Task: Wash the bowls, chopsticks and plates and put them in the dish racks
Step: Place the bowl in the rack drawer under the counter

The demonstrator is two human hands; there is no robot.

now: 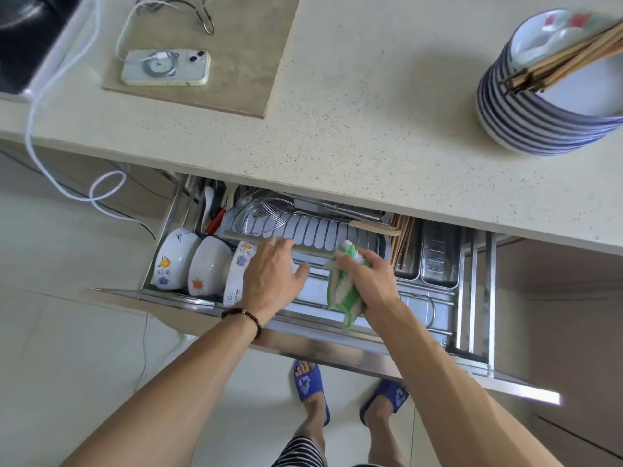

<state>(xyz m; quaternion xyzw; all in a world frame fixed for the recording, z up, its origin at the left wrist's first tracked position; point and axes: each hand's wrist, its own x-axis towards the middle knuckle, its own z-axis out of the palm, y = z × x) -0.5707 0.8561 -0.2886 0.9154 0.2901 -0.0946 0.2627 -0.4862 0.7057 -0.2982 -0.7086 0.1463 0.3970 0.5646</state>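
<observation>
Left hand, fingers spread, on a bowl in the dish rack; right hand fingers pinching green cloth.

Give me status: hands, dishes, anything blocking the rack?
Left hand open on a bowl in the drawer rack. Right hand grips green cloth. Plate stack with chopsticks waits on counter.

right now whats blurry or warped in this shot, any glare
Head view: wide-angle bend curves the counter edge; motion blur smears the plate stack with chopsticks at top right and softens the left hand fingertips; light is soft and even, with mild glare on the drawer front; the right hand gripping the cloth is fairly sharp.
</observation>
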